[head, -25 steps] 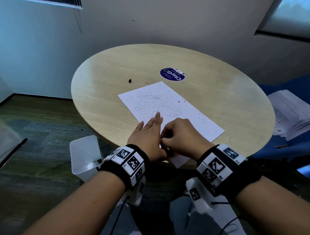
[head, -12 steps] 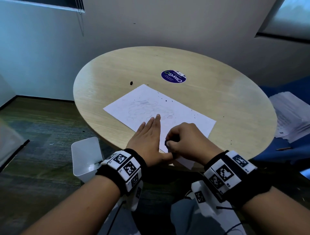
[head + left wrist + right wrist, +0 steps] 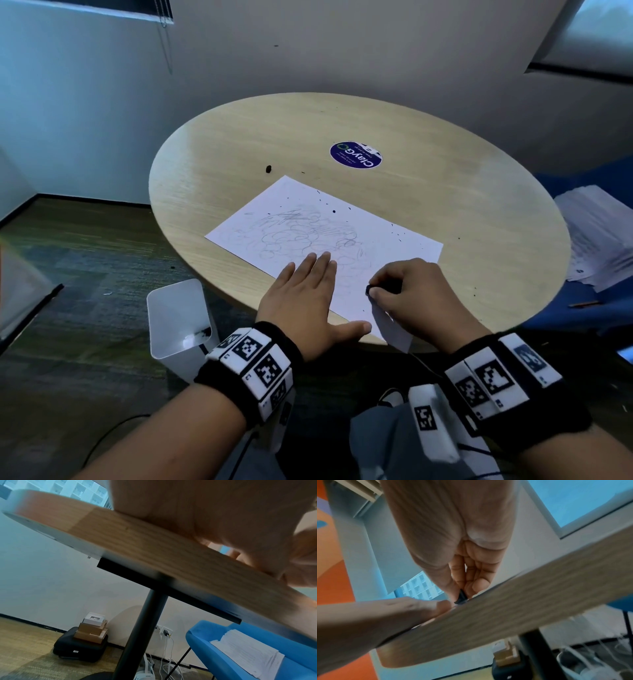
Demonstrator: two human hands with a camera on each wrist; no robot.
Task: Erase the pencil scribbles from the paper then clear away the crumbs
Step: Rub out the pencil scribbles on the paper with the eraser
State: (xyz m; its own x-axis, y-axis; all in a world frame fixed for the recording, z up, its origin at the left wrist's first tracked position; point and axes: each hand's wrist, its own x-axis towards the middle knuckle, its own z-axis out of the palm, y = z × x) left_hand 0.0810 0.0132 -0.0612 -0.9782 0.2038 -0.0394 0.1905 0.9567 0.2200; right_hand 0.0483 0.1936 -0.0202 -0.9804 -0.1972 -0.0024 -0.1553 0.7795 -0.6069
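Observation:
A white sheet of paper with grey pencil scribbles lies on the round wooden table, its near corner hanging over the table edge. Dark eraser crumbs dot the sheet. My left hand lies flat on the paper's near left part, fingers straight, thumb out along the edge. My right hand pinches a small black eraser between thumb and fingers, tip down on the paper. In the right wrist view the eraser touches the table top beside the left thumb.
A white bin stands on the floor left of the table edge. A black lump and a round blue sticker sit farther back on the table. A blue chair with stacked papers is at the right.
The paper has turned and slid left under my hands. My right hand with the eraser has moved right, away from the left hand, and the two no longer touch.

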